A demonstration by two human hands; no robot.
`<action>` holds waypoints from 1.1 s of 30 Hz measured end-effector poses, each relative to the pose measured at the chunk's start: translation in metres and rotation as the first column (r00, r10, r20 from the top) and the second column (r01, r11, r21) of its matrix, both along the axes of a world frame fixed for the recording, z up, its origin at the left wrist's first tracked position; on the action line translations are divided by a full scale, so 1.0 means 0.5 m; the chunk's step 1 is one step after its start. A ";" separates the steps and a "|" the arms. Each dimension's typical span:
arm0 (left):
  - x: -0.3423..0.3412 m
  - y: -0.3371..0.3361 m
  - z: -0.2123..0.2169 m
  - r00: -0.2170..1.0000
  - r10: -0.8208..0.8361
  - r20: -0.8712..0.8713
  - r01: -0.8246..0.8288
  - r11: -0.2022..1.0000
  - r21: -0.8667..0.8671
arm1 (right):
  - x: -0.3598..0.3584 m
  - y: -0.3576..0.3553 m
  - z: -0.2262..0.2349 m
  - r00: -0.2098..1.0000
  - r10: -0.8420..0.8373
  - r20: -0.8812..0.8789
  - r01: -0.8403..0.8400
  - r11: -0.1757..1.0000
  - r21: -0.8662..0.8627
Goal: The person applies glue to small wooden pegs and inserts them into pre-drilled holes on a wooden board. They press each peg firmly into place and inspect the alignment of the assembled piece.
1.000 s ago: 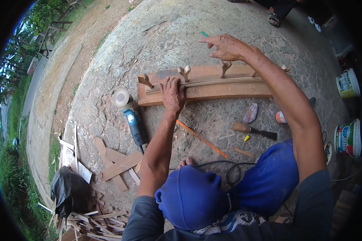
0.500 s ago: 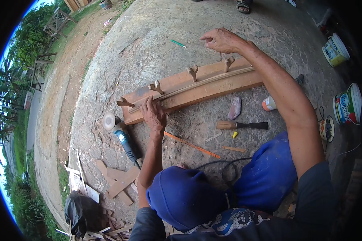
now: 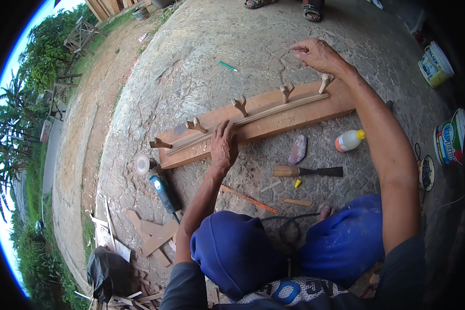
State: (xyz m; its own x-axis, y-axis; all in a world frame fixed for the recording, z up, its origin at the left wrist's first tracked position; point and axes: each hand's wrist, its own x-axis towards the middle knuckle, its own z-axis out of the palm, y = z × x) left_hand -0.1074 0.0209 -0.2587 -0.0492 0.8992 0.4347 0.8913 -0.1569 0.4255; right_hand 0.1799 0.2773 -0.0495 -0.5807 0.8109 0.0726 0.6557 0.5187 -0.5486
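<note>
Leaning over a wooden plank (image 3: pixel 299 121) on rough concrete (image 3: pixel 191 88), a person lays the left hand (image 3: pixel 223 146) on a thin wooden strip (image 3: pixel 274 113), fingers close together — whether they grip it cannot be told. The strip lies lengthwise on the plank, just along the near side of five forked wooden pegs (image 3: pixel 239 106). The right hand (image 3: pixel 316 54) hangs raised beyond the plank's far edge, near its right end, fingers loosely bent and slightly apart. A green pencil (image 3: pixel 227 66) lies beyond the plank; an angle grinder (image 3: pixel 161 192), a chisel (image 3: pixel 307 171) and a bottle (image 3: pixel 350 140) sit on the near side.
</note>
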 end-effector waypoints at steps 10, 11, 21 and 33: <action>0.004 0.074 -0.028 0.987 0.119 -0.104 -0.131 0.985 -0.115 | 0.057 -0.012 -0.001 0.993 -0.090 -0.081 0.084 0.994 -0.073; 0.009 0.076 -0.027 0.988 0.122 -0.096 -0.133 0.983 -0.126 | 0.053 -0.014 0.004 0.992 -0.104 -0.077 0.097 0.992 -0.083; 0.007 0.071 -0.032 0.987 0.118 -0.113 -0.129 0.988 -0.089 | 0.022 -0.003 -0.002 0.998 -0.027 -0.054 0.025 0.999 -0.048; 0.002 0.077 -0.040 0.989 0.109 -0.098 -0.115 0.991 -0.061 | -0.006 -0.043 -0.092 0.942 0.216 0.259 -0.214 0.976 -0.034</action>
